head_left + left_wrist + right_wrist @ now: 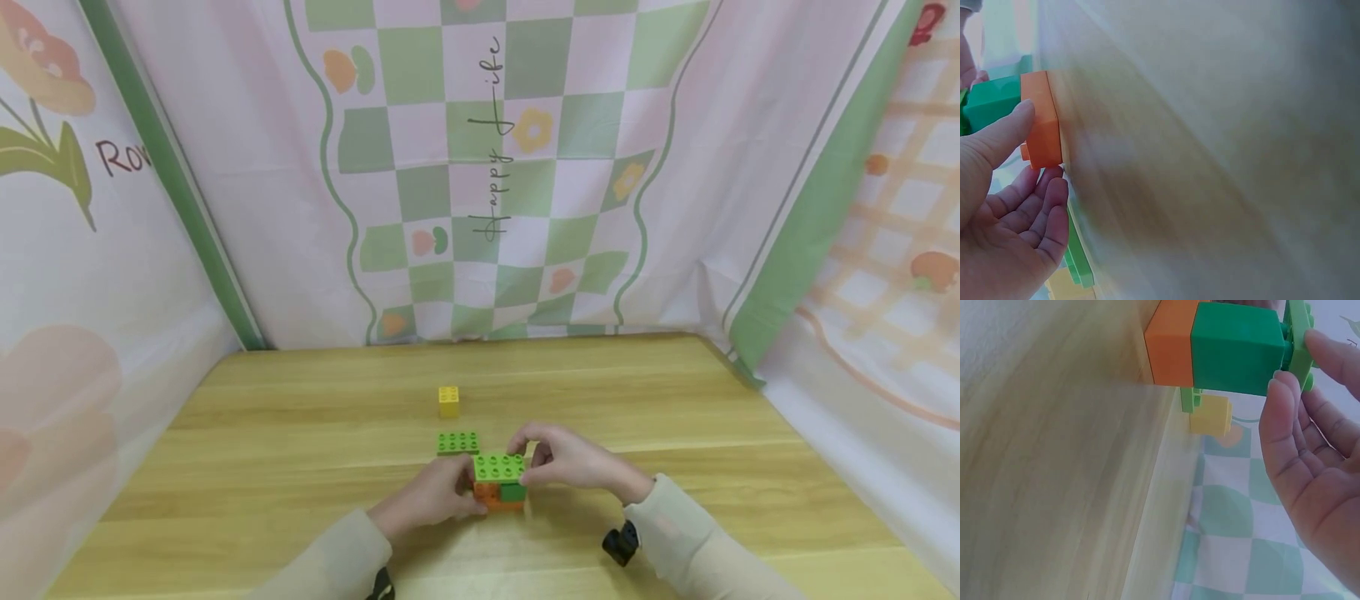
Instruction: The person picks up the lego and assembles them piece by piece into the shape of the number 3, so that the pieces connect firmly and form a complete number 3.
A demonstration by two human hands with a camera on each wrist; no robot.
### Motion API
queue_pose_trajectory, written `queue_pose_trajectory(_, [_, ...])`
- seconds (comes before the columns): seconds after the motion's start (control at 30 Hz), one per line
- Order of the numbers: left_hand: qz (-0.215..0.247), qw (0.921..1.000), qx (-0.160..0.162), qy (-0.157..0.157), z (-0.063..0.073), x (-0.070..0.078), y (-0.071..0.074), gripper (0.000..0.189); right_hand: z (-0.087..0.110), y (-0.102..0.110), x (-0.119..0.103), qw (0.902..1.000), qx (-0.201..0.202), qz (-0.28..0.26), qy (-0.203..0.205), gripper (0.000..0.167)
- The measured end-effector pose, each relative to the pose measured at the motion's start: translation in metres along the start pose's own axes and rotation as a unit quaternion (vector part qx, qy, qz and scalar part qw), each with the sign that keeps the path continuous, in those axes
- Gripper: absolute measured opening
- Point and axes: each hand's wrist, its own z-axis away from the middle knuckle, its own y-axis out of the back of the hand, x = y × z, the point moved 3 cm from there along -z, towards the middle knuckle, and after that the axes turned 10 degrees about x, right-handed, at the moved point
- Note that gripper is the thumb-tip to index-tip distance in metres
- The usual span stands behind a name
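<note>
A toy building-brick stack stands on the table in front of me. At its base is an orange brick point(1046, 134); a dark green brick point(1235, 350) sits on its right part. Across the top lies a light green plate point(495, 468) with studs, and in the right wrist view studs show in a narrow gap between it and the dark green brick. My left hand point(435, 493) holds the orange brick from the left, thumb on the near side and fingers at the far side. The right hand point(566, 461) pinches the light green plate at its right end.
Just behind the stack a second light green plate point(457, 442) lies flat on the wooden table point(300, 433). Farther back stands a yellow brick point(448, 402). Printed curtains point(255, 167) enclose the table at the back and both sides.
</note>
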Motion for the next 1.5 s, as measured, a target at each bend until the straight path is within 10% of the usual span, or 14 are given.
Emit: queue_pose_trajectory(1.5, [-0.003, 1.0000, -0.003, 0.007, 0.0009, 0.0026, 0.0009, 0.031, 0.0012, -0.0034, -0.0039, 0.9978, 0.006, 0.057, 0.033, 0.023])
